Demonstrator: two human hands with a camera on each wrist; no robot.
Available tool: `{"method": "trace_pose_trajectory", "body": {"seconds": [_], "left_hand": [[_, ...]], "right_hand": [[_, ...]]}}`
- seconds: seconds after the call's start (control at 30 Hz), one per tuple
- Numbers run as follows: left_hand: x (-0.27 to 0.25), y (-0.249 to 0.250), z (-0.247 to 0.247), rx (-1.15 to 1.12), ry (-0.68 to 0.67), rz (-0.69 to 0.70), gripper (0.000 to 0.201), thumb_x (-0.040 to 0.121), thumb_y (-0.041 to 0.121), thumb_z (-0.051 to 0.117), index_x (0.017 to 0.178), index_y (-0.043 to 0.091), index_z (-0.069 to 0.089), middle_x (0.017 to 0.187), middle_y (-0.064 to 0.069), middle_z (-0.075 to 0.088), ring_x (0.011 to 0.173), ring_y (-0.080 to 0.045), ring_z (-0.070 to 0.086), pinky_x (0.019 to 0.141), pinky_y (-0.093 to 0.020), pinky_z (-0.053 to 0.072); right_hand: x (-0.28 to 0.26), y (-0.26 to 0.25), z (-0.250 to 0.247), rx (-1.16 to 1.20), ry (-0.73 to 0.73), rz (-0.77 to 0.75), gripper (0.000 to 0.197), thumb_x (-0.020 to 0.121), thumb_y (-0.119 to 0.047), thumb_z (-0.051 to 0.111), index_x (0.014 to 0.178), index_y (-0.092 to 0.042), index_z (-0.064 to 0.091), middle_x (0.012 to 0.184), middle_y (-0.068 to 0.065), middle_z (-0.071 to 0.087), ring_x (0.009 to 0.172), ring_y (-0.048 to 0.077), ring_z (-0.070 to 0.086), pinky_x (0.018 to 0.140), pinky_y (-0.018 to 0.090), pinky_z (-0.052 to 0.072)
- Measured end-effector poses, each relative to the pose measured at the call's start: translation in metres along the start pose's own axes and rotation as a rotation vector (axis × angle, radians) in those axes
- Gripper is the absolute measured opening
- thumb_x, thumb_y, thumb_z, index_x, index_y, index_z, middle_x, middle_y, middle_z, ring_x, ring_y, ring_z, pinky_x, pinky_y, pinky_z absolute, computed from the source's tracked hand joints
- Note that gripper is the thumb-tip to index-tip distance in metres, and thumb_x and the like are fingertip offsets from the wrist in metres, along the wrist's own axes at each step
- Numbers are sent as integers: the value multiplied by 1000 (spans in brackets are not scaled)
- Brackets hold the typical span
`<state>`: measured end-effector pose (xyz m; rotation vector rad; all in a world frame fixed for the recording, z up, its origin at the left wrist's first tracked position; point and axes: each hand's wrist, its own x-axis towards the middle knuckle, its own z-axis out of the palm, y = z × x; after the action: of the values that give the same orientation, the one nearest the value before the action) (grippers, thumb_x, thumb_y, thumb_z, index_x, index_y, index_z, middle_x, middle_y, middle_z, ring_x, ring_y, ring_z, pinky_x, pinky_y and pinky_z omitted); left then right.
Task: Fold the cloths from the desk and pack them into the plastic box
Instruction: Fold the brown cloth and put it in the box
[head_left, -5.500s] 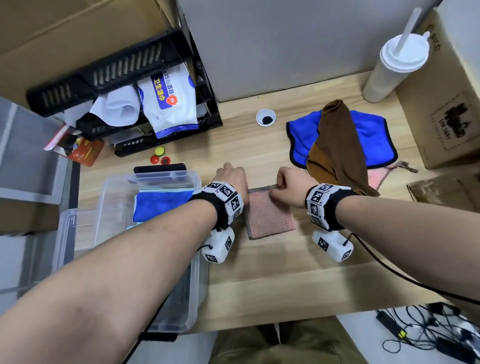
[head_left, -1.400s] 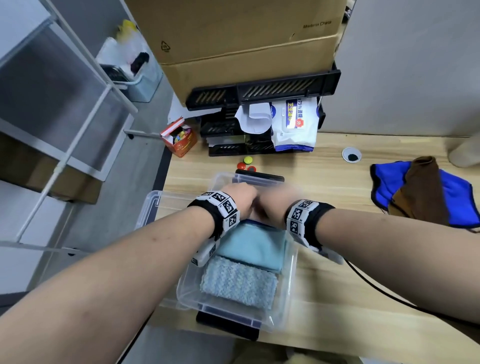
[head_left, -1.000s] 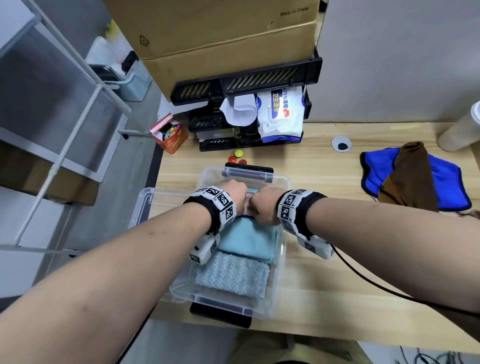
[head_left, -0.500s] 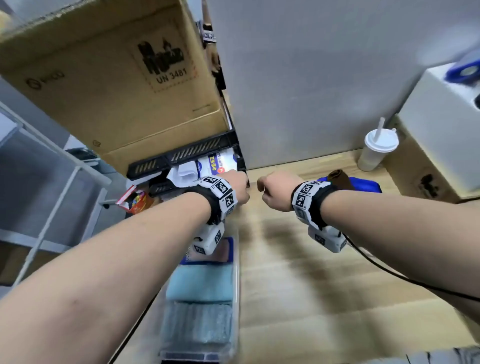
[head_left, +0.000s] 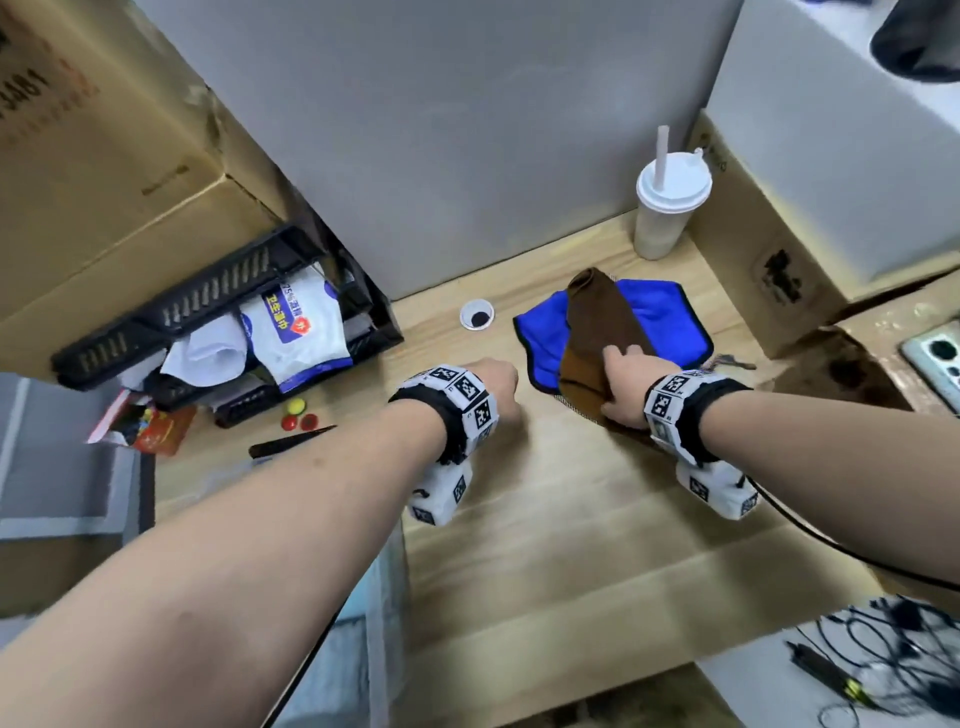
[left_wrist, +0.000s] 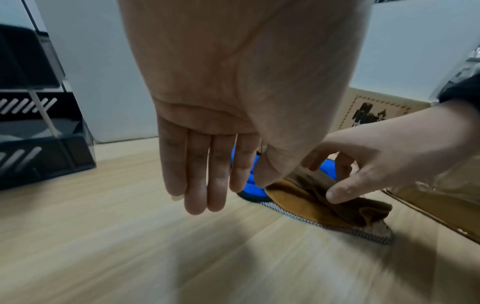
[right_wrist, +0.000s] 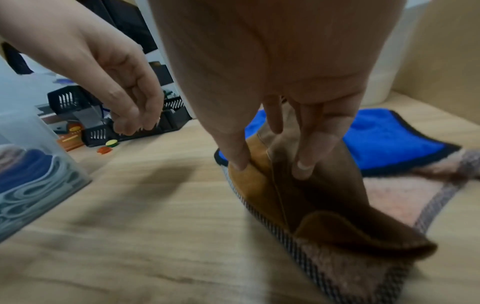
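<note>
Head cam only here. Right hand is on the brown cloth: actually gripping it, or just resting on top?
Observer: Gripping. In the left wrist view the right hand pinches a fold of the brown cloth between thumb and fingertips.
Operator: Left hand holding anything?
Observer: No. The left hand hangs above the desk with its fingers straight, holding nothing.
Operator: Anything under the brown one?
Observer: Yes. The right wrist view shows a pink cloth with a checked hem lying beneath it.
</note>
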<state>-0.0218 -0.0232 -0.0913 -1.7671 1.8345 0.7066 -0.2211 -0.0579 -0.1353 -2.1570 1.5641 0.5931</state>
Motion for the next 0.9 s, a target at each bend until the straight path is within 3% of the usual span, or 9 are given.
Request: {"method": "trace_pose_trajectory", "body": {"seconds": [0.13, 0.27, 0.37, 0.47, 0.57, 0.63, 0.73, 0.83, 0.9], "left_hand": [[13, 0, 22, 7, -40, -3, 31, 89, 29, 54, 102, 5, 67, 94, -10, 67, 77, -28, 58, 64, -29, 44], [19, -4, 30, 1, -70, -31, 30, 88, 28, 54, 101, 5, 68, 92, -11, 67, 74, -28, 55, 63, -28, 43], [18, -9, 27, -6, -72, -40, 27, 85, 24, 54, 98, 5, 68, 87, -9, 65, 72, -28, 56, 62, -28, 45], [14, -13, 20, -26, -57, -44, 27, 82, 27, 53, 95, 8, 67, 91, -10, 69, 80, -30, 66, 69, -33, 54], [7, -17, 7, -44, -17, -22, 27, 83, 26, 53, 101, 10, 64, 95, -9, 68, 85, -30, 66, 72, -34, 55], [1, -19, -4, -67, 26, -1, 32, 84, 22, 54, 114, 13, 57, 103, -7, 65, 89, -29, 63, 72, -33, 53], [-11, -23, -26, -135, 83, 25, 47, 84, 15, 54, 130, 15, 45, 106, -7, 62, 90, -29, 63, 77, -37, 54], [-28, -30, -49, -232, 193, 75, 55, 85, 12, 55, 137, 19, 38, 107, -1, 59, 91, -27, 61, 77, -34, 51], [-40, -35, -63, -280, 272, 132, 59, 85, 15, 61, 139, 24, 38, 105, -1, 63, 91, -25, 61, 81, -32, 51]], "right_hand": [[10, -3, 21, -8, 16, 8, 57, 85, -46, 65, 127, -17, 41, 121, 12, 43, 94, 35, 63, 68, 37, 44], [16, -8, 24, -7, 85, 34, 28, 86, -20, 60, 113, -16, 56, 105, 9, 40, 74, 33, 55, 64, 36, 40], [18, -10, 21, -26, 70, 27, 31, 83, -12, 58, 114, -15, 55, 105, 10, 48, 87, 35, 62, 66, 36, 39], [16, -13, 7, 35, 166, -5, 24, 87, -23, 54, 110, -13, 52, 106, 10, 58, 96, 34, 61, 67, 34, 38], [14, -16, -13, 308, 266, -39, 16, 89, -30, 51, 92, -17, 44, 85, 6, 57, 80, 32, 54, 65, 34, 37], [14, -23, -27, 630, 243, -34, 14, 85, -26, 55, 79, -18, 45, 72, 1, 55, 71, 28, 51, 64, 33, 40], [12, -43, -51, 1145, 53, 7, 19, 81, -13, 57, 66, -17, 47, 61, 2, 49, 59, 21, 48, 55, 27, 43], [3, -61, -75, 1295, -91, -78, 9, 71, -14, 58, 64, -15, 52, 61, 6, 49, 61, 22, 46, 54, 27, 36], [-4, -72, -90, 1341, -139, -174, 18, 81, -1, 58, 67, -13, 56, 66, 8, 52, 68, 22, 48, 60, 30, 37]]}}
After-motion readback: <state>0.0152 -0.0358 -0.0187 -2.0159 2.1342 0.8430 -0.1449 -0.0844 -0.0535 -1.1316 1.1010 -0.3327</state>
